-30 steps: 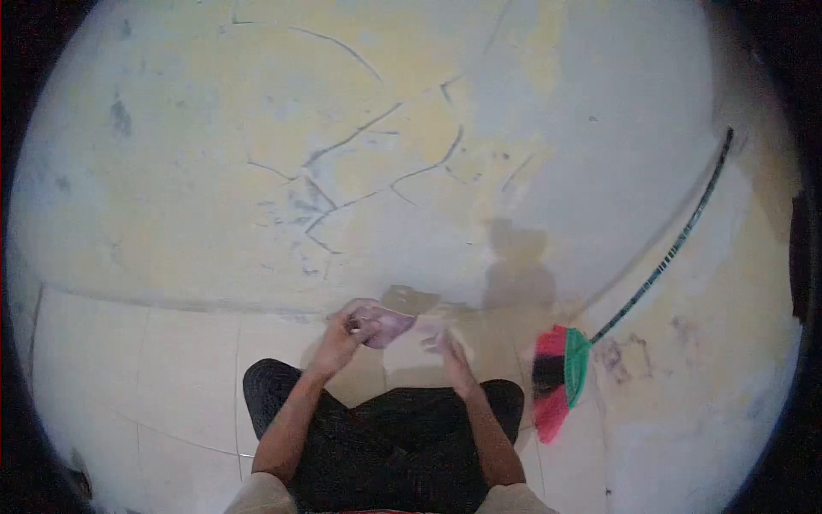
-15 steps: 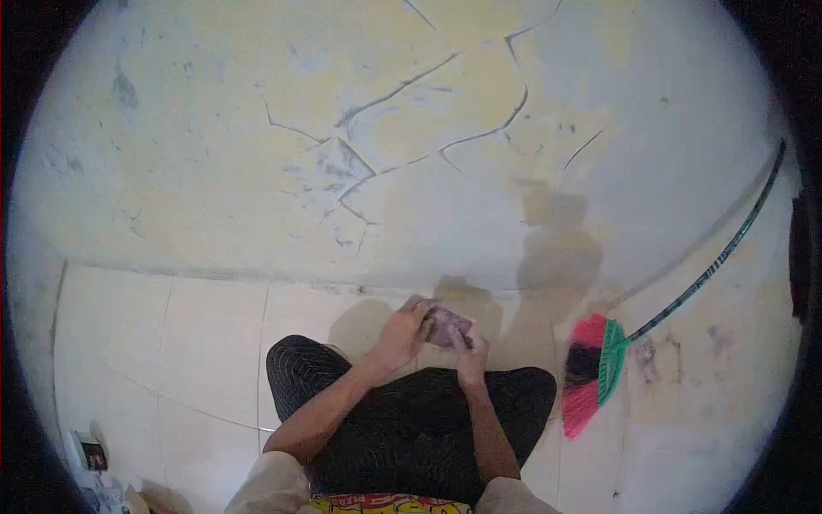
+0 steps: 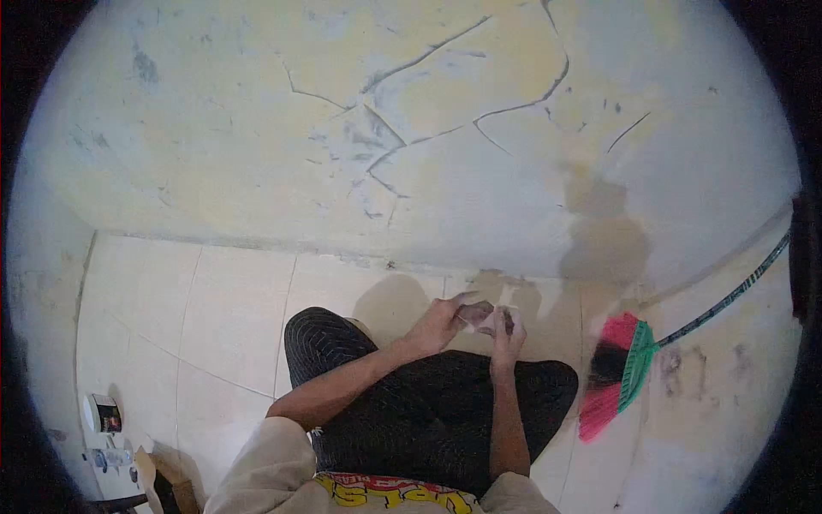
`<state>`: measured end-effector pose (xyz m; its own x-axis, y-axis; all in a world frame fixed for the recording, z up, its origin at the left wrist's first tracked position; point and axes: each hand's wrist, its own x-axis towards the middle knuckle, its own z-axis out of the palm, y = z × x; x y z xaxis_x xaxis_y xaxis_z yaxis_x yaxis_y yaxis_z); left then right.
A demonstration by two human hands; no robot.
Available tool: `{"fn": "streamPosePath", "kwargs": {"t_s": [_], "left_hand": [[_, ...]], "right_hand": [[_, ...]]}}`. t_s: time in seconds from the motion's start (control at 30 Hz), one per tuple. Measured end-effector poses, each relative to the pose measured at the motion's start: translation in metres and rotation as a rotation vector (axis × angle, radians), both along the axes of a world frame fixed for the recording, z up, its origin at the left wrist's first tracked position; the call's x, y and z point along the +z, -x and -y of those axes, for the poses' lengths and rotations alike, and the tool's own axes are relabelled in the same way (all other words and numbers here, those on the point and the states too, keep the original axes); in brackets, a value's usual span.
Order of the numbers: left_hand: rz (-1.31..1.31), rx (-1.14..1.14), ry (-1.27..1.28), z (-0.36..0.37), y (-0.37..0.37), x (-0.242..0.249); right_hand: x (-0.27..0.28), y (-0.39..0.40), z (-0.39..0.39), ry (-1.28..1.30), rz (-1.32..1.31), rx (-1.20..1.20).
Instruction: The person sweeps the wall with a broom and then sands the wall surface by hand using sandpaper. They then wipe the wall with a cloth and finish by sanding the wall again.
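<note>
- Your left hand (image 3: 441, 322) and right hand (image 3: 507, 333) meet in front of your knees, just above the floor (image 3: 214, 308); both close their fingers on one small folded thing, the note (image 3: 481, 316); it looks like a purplish banknote, though it is too small and blurred to be sure.
- The left fingers curl over the note's left end; the right fingers pinch its right end from below; the two hands sit so close that they nearly touch.
- You sit with dark trousers (image 3: 428, 411) bent at the knees; the hands hang between the knees and the wall (image 3: 428, 171).
- The wall is cracked and stained; your shadow falls on it above the right hand.
- A broom (image 3: 621, 373) with pink and green bristles leans against the wall to your right, well apart from the hands; its striped handle runs up to the right edge.
- Small clutter (image 3: 107, 415) lies on the floor at the lower left; too small to name.
</note>
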<state>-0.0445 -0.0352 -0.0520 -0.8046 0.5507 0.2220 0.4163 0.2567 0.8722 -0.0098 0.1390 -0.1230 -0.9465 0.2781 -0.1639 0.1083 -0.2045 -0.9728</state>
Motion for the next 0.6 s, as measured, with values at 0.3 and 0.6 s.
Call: {"fn": "streamPosePath", "kwargs": {"t_s": [0.3,0.6], "left_hand": [[0.394,0.263,0.106,0.007,0.006,-0.025],[0.302,0.232,0.206,-0.001,0.001,-0.012]], "right_hand": [[0.017,-0.004,0.011,0.202,0.105,0.207],[-0.021,0.0,0.0,0.095,0.133,0.104]]}}
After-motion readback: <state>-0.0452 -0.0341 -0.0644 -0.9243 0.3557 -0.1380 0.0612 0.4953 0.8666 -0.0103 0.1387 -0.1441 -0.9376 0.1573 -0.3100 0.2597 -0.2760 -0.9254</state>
